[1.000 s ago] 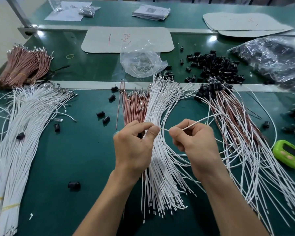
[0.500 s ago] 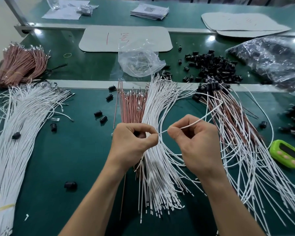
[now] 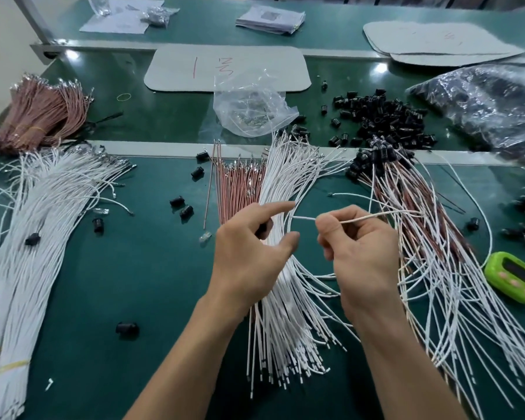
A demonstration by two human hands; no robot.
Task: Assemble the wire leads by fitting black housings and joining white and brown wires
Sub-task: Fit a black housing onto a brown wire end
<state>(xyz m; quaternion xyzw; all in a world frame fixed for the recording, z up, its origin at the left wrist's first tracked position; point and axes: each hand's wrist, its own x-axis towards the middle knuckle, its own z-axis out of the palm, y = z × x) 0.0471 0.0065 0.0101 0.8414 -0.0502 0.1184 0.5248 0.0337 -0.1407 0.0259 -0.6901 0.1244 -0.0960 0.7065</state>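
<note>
My right hand [image 3: 361, 253] pinches a white wire [image 3: 376, 214] between thumb and forefinger, and the wire's short free end points left. My left hand [image 3: 249, 253] sits just to the left of it, index finger and thumb spread apart. A small black housing [image 3: 262, 229] shows in its curled lower fingers. The wire tip and the left hand do not touch. Under both hands lies a fan of loose white wires [image 3: 285, 177], with brown wires [image 3: 240, 183] beside it. Leads fitted with black housings [image 3: 422, 237] are heaped to the right.
A pile of loose black housings [image 3: 385, 116] lies behind the rail. Also there are a clear bag [image 3: 249, 107] and a dark bag [image 3: 491, 98]. White [image 3: 43, 222] and brown [image 3: 40, 113] wire bundles fill the left. A green timer [image 3: 512, 275] sits at right. Stray housings [image 3: 127, 328] dot the mat.
My left thumb and index finger have let go of the wire end and spread apart. A gap has opened between the two hands, and my right hand still pinches the white wire.
</note>
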